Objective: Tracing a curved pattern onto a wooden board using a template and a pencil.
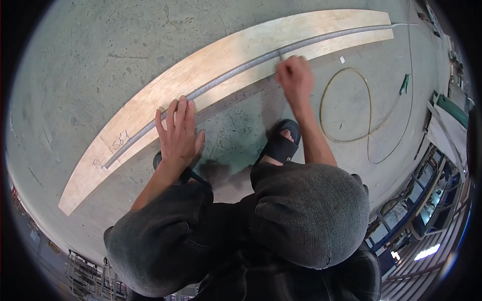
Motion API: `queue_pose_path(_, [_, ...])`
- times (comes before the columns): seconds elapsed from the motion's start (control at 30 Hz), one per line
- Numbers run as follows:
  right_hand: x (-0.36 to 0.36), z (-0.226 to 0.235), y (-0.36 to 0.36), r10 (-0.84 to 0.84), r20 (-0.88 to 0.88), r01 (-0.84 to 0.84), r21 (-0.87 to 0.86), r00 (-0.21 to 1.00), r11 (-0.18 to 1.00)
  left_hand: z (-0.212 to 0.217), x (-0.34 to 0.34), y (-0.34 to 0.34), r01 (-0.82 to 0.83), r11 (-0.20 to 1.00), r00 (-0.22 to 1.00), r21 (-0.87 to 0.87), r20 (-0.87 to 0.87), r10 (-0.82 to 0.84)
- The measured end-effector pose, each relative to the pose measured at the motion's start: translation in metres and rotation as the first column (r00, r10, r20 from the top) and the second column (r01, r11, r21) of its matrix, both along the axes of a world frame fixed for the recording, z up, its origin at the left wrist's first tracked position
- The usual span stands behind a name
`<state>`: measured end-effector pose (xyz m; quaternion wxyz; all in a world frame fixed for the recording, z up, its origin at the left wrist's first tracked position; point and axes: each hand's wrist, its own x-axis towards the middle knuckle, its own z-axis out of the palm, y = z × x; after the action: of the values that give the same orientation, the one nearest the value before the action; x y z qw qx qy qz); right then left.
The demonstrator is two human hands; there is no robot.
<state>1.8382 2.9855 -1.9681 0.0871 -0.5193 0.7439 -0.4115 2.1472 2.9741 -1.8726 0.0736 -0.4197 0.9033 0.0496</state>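
Observation:
A long, slightly curved plywood board [216, 60] lies on the floor in front of my feet. Along it runs a bent grey tube [241, 67], with a thin rod end sticking out past the board at the far right. My left hand [178, 133] rests with its fingers stretched out, the fingertips touching the tube and the board. My right hand [296, 80] is closed and somewhat blurred, over the board's near edge. A thin dark tip shows between it and the tube; what the fingers hold cannot be made out. Handwritten marks are on the board's left part.
A yellowish hose [370, 95] loops over the floor at the right, ending in a green-handled fitting [404, 84]. A small white scrap [342, 59] lies near the board. Metal frames [427, 195] stand at the right edge. My sandalled feet are just below the board.

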Motion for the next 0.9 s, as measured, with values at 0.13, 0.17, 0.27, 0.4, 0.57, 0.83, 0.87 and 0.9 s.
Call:
queue_pose_path(0.13, [0.023, 0.009, 0.006, 0.147, 0.050, -0.149, 0.029, 0.988, 0.988, 0.002, 0.006, 0.001, 0.001, 1.000, 1.000, -0.013, 0.029, 0.000])
queue_pose_path(0.17, [0.018, 0.009, 0.005, 0.112, 0.038, -0.115, 0.078, 0.993, 0.990, 0.003, 0.006, 0.000, 0.004, 1.000, 0.999, -0.015, 0.045, -0.003])
queue_pose_path(0.27, [-0.004, 0.004, -0.001, -0.023, 0.034, 0.020, 0.090, 0.999, 0.996, 0.003, 0.005, -0.002, -0.012, 1.000, 1.000, -0.012, 0.025, 0.012])
queue_pose_path(0.4, [0.021, 0.002, 0.006, 0.124, -0.116, -0.126, -0.014, 0.986, 0.992, 0.002, 0.004, 0.002, -0.014, 1.000, 0.999, -0.001, 0.038, 0.014])
queue_pose_path(0.57, [-0.005, 0.003, 0.007, 0.104, -0.064, -0.100, 0.067, 0.993, 0.993, 0.005, -0.002, 0.002, -0.008, 1.000, 0.999, -0.010, 0.037, 0.008])
queue_pose_path(0.83, [0.020, 0.010, 0.012, 0.243, -0.197, -0.244, 0.023, 0.950, 0.970, 0.004, -0.002, 0.004, -0.011, 1.000, 0.998, -0.003, 0.054, 0.011])
queue_pose_path(0.87, [0.008, 0.007, 0.010, 0.172, -0.171, -0.171, 0.019, 0.970, 0.985, 0.004, -0.002, 0.005, -0.013, 1.000, 0.998, -0.007, 0.058, 0.014])
queue_pose_path(0.9, [-0.004, 0.005, 0.007, 0.097, -0.147, -0.096, 0.018, 0.984, 0.995, 0.003, -0.003, 0.004, -0.012, 1.000, 0.998, -0.007, 0.056, 0.012])
